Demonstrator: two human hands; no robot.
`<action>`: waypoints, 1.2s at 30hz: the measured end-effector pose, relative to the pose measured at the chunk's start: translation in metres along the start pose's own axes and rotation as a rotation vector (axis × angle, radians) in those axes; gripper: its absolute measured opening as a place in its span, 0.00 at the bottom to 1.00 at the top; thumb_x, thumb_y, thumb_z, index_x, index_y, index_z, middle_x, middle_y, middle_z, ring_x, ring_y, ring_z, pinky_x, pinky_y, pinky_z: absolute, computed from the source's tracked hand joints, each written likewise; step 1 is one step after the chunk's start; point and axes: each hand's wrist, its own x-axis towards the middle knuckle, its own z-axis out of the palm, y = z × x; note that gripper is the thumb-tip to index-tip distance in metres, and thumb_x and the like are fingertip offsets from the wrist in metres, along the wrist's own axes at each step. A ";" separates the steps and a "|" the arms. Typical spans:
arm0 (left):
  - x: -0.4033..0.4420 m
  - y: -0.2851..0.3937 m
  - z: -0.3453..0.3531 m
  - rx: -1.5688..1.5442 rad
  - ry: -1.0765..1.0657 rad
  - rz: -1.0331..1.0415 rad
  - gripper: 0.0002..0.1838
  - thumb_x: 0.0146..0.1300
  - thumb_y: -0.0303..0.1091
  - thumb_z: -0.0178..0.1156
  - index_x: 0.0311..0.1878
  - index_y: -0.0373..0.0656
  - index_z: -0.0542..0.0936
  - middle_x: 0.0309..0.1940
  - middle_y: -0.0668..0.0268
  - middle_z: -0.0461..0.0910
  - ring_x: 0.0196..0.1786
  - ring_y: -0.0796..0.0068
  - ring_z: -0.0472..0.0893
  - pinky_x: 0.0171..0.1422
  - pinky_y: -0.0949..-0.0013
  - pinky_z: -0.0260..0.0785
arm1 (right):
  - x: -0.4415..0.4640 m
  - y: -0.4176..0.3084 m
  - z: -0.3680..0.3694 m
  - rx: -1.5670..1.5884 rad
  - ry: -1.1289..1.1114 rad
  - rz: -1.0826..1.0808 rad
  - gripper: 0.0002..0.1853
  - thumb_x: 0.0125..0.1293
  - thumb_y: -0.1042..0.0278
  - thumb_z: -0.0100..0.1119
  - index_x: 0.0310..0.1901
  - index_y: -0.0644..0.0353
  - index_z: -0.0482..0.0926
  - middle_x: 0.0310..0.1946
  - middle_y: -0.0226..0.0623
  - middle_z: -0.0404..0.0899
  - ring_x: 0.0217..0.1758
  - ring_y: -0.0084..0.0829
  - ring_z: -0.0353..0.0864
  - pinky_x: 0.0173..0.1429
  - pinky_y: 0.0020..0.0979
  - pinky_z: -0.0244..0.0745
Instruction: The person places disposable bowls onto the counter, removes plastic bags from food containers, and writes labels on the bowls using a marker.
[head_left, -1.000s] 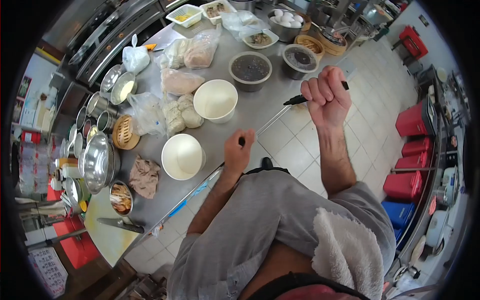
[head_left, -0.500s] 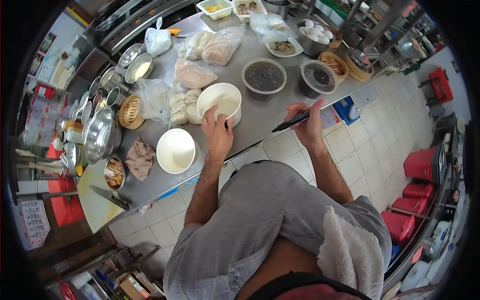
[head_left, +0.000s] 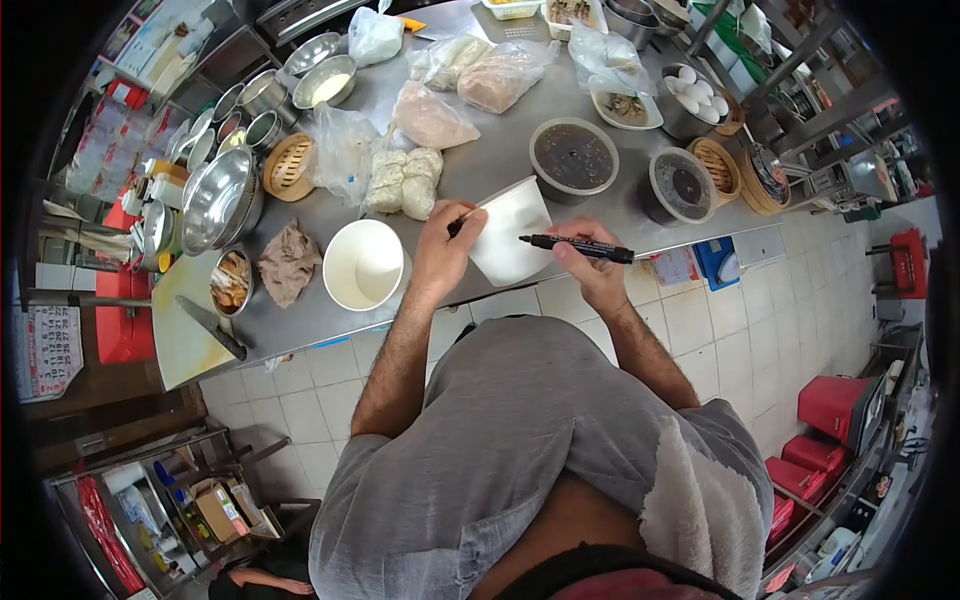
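My right hand [head_left: 592,265] holds a black marker [head_left: 580,247], its tip at the side of a white tub [head_left: 512,235]. That tub lies tilted on its side near the steel table's edge. My left hand [head_left: 446,248] is closed with a small black piece, seemingly the marker's cap, between its fingers, and it touches the tub's left end. Another white tub [head_left: 364,265] stands upright to the left. Behind are bags of pale dough [head_left: 404,182] and a bag of pale pink food [head_left: 433,115]. Two lidded containers of dark liquid [head_left: 574,158] [head_left: 682,186] sit at the right.
At the left are metal bowls [head_left: 220,200], a bamboo steamer [head_left: 289,167], a brown cloth [head_left: 289,263] and a knife [head_left: 211,327] on a cutting board [head_left: 178,345]. A bowl of eggs [head_left: 694,100] stands at the back right. Red bins [head_left: 835,410] line the right side.
The second tub has gone from upright to tilted on its side, with my left hand at its end. My right hand has brought the marker left to it. The view has shifted.
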 end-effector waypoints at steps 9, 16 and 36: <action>-0.003 0.003 -0.006 -0.009 -0.002 0.036 0.17 0.62 0.42 0.56 0.35 0.33 0.77 0.40 0.61 0.72 0.42 0.70 0.73 0.48 0.70 0.64 | 0.015 -0.016 0.016 -0.484 -0.056 -0.061 0.07 0.55 0.73 0.63 0.35 0.63 0.78 0.29 0.34 0.76 0.31 0.24 0.73 0.37 0.26 0.68; -0.003 0.000 -0.007 -0.004 0.017 0.072 0.16 0.63 0.41 0.57 0.35 0.33 0.77 0.40 0.61 0.72 0.41 0.70 0.73 0.48 0.70 0.64 | 0.013 -0.002 0.014 -0.401 -0.034 -0.102 0.06 0.55 0.74 0.62 0.34 0.64 0.78 0.28 0.34 0.76 0.30 0.26 0.72 0.37 0.27 0.67; -0.031 -0.023 -0.004 0.705 0.202 0.438 0.24 0.56 0.36 0.63 0.56 0.42 0.71 0.63 0.53 0.60 0.65 0.49 0.58 0.65 0.38 0.44 | -0.015 0.031 -0.021 0.108 0.310 0.131 0.07 0.57 0.75 0.61 0.37 0.65 0.75 0.29 0.33 0.75 0.31 0.23 0.73 0.38 0.24 0.68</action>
